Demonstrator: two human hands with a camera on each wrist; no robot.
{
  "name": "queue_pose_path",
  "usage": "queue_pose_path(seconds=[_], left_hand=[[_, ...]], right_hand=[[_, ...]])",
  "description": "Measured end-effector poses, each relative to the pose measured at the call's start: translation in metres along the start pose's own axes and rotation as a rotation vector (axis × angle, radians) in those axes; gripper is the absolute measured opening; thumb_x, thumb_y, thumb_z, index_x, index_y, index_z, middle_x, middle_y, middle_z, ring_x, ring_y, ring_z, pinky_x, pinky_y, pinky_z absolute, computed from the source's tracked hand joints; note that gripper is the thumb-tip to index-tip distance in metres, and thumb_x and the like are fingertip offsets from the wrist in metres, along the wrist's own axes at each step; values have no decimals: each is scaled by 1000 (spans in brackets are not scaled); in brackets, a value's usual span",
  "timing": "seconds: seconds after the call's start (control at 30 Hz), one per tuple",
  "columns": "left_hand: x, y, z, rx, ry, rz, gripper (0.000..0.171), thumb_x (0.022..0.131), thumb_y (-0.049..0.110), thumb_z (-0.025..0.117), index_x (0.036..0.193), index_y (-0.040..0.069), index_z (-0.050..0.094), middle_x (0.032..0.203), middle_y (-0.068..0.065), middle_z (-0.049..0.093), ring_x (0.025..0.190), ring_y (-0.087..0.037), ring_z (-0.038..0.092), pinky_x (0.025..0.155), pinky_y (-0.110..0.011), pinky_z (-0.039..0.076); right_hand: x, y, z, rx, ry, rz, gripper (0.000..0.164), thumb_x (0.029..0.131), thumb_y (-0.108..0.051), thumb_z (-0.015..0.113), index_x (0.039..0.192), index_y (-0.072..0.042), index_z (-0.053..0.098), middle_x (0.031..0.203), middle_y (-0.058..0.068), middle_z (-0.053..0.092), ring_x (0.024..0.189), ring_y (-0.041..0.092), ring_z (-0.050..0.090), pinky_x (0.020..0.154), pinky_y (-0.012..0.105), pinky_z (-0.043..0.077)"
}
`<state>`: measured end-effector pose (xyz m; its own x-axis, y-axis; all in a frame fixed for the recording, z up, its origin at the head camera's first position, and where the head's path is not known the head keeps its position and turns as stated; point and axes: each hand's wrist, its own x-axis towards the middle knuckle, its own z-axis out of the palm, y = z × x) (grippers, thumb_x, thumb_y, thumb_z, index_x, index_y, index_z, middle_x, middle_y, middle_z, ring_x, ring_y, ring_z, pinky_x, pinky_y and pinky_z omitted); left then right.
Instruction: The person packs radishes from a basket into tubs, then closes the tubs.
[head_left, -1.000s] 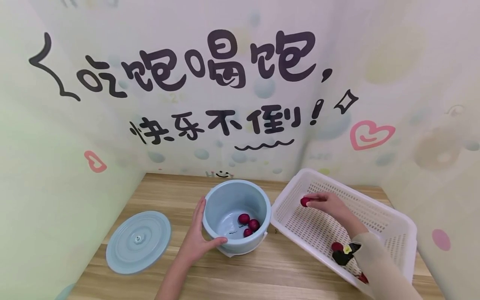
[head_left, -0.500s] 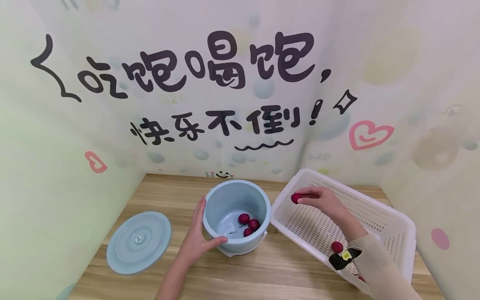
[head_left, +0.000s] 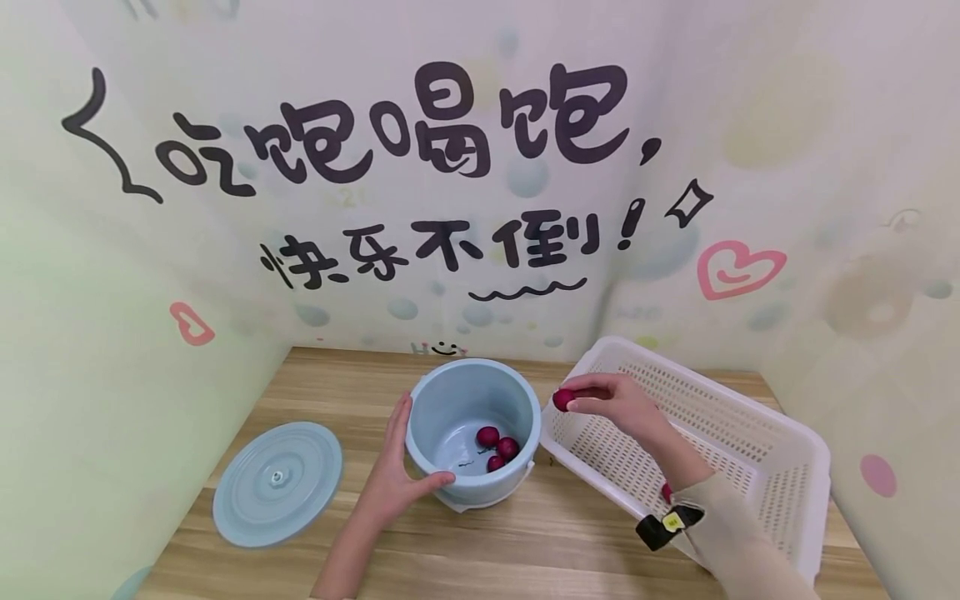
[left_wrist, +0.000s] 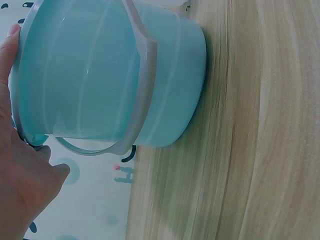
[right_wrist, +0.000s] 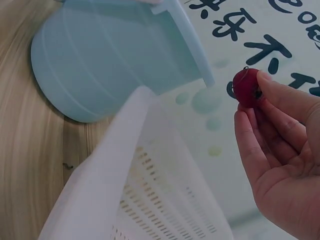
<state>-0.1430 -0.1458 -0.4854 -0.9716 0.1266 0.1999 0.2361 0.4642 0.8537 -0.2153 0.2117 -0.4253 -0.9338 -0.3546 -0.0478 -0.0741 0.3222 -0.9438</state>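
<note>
My right hand (head_left: 618,406) pinches a small dark red radish (head_left: 563,400) between thumb and fingertips. It is over the left end of the white basket (head_left: 720,392), close to the bucket's right rim. In the right wrist view a thin root curls from the held radish (right_wrist: 246,89). The light blue bucket (head_left: 491,493) stands upright with 3 radishes (head_left: 507,450) on its bottom. My left hand (head_left: 390,483) holds the bucket by its left side, thumb over the front rim. The left wrist view shows the bucket's wall (left_wrist: 90,75) and its hanging handle (left_wrist: 147,70).
A round blue lid (head_left: 277,525) lies on the wooden table (head_left: 495,567) left of the bucket. Another red radish (head_left: 666,493) in the basket is mostly hidden by my right wrist, which wears a black strap (head_left: 660,530). A printed wall (head_left: 450,317) closes off the back.
My right hand has carried the radish leftward across the basket toward the bucket. The left hand and the bucket have stayed in place.
</note>
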Motion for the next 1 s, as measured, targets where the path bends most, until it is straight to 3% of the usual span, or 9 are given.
queue_pose_path(seconds=[0.47, 0.83, 1.0], left_hand=[[0, 1, 0, 4, -3, -1, 125, 69, 31, 91, 161, 12, 10, 169, -9, 8, 154, -41, 14, 118, -66, 23], [-1, 1, -1, 11, -6, -19, 126, 69, 37, 91, 161, 11, 9, 169, -10, 7, 154, -41, 14, 118, -66, 24], [-1, 2, -1, 12, -5, -20, 125, 69, 31, 92, 161, 12, 9, 169, -11, 7, 154, -41, 14, 118, -66, 24]], right_hand=[[8, -12, 23, 37, -32, -71, 35, 88, -16, 76, 119, -1, 70, 111, 15, 74, 93, 7, 71, 86, 21, 58], [12, -18, 36, 66, -70, -64, 35, 88, -15, 75, 119, 1, 70, 115, 18, 72, 93, 6, 71, 86, 19, 58], [13, -19, 42, 69, -72, -66, 34, 89, -15, 74, 119, 1, 70, 115, 19, 72, 94, 5, 70, 87, 18, 57]])
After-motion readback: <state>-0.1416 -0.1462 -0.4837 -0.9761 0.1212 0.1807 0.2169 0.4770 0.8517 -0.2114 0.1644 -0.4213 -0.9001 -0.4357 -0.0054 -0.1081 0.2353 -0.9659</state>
